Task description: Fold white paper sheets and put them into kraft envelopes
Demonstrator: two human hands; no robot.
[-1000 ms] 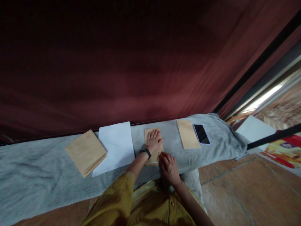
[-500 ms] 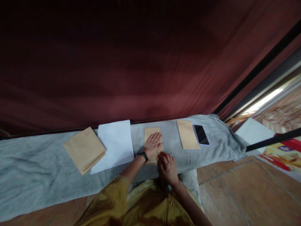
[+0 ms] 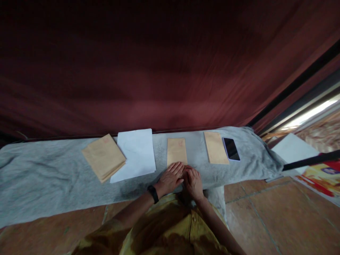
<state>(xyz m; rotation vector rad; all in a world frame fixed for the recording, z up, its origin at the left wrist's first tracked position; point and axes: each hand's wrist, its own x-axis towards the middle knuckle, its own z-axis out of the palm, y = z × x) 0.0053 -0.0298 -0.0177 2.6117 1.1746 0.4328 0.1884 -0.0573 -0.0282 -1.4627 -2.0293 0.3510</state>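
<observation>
Resting palm down across the near end of a brown envelope (image 3: pixel 177 150), the left hand (image 3: pixel 170 178) is open, its fingers straight, close together and pointing away from the body. A dark wristband (image 3: pixel 153 194) circles that wrist. Just beside it, the right hand (image 3: pixel 194 182) sits at the envelope's near right corner with its fingers bent; the fingertips are partly hidden, so I cannot tell whether they pinch the paper. The envelope lies flat on a grey blanket (image 3: pixel 61 177), directly in front of the person, its far part uncovered and a faint reddish mark near the far right corner.

To the left, white paper (image 3: pixel 136 150) lies on the blanket, and a stack of brown envelopes (image 3: pixel 104 157), set at a slant, overlaps its left edge. To the right of the hands lies another brown item (image 3: pixel 216 148), with a phone (image 3: pixel 232 148) just beside it, its dark screen up. Behind the blanket rises a dark red cloth (image 3: pixel 159 88); tiled floor (image 3: pixel 276 209) shows below.
</observation>
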